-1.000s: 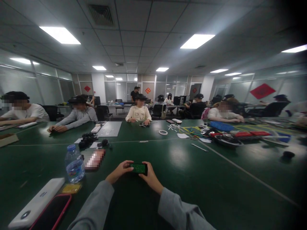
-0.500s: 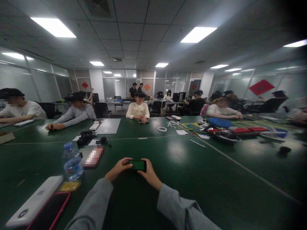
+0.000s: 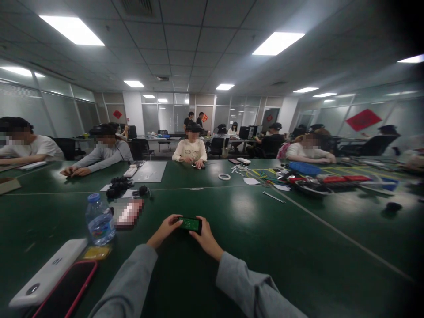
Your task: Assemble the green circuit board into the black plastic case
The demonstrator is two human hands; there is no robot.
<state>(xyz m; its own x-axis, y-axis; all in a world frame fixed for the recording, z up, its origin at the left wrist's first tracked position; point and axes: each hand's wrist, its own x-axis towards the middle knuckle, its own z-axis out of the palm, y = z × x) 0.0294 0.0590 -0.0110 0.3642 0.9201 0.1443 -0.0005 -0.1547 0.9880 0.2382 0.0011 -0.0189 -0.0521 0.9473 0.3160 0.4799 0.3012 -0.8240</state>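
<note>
Both hands are in play here: the left hand (image 3: 167, 229) has one end of a small dark device (image 3: 191, 224), the right hand (image 3: 206, 233) has the other, and the thing sits sideways right between them, green screen lit and facing the wearer. Fingers bent round the ends, thumbs at the near side, neither hand spread wide; whether the device's underside touches the green table (image 3: 281, 251), I can't tell. The step in hand, as I read it, is a two-handed hold with the screen in use, though the marks on it are too small to make out. Any next move, I'd judge, calls for steady fingers at both ends and a thumb free to reach the glass. Out left of the left hand stands a water bottle (image 3: 100, 221), a yellow packet (image 3: 97, 252) just on its near side; closer to the wearer lie a white case (image 3: 49, 274) and a red-edged phone (image 3: 64, 289). Beyond the right hand, off to its right, a wrench (image 3: 273, 197), well apart.
</note>
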